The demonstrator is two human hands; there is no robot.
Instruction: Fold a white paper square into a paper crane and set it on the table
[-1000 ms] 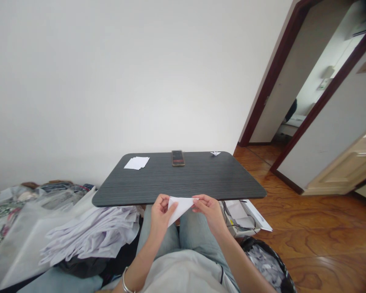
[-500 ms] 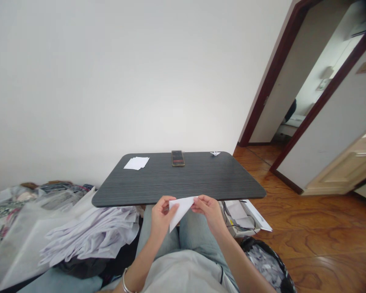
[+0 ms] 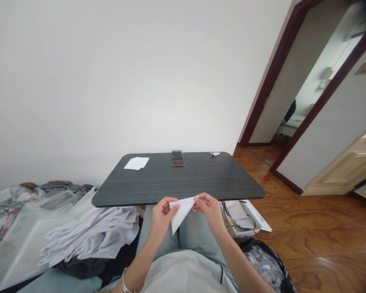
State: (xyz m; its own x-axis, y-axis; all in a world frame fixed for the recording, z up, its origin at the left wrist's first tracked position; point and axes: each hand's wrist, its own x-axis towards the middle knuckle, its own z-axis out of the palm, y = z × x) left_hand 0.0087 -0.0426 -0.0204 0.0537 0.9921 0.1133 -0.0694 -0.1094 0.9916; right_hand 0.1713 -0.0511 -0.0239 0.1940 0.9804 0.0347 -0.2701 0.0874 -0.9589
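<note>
A sheet of white paper [image 3: 181,212], folded to a triangle, is held above my lap just in front of the table's near edge. My left hand [image 3: 161,215] pinches its left corner between thumb and fingers. At the right corner, my right hand [image 3: 208,206] has its thumb and fingertips closed on the paper. One point of the triangle hangs down between the hands. On the dark table [image 3: 158,183] lie a stack of white paper squares [image 3: 136,163] at the left, a phone [image 3: 177,158] at the back middle and a small folded white paper figure [image 3: 215,154] at the back right.
Folded white cloth [image 3: 91,234] and other fabrics are piled left of my legs. To the right are a white box with cables [image 3: 242,219] and a black-lined bin [image 3: 266,264] holding scraps. A wall stands behind the table, with a doorway [image 3: 274,81] at the right.
The folded paper has turned slightly, its lower point shifting a little right and down. Both hands keep their grip and have barely moved.
</note>
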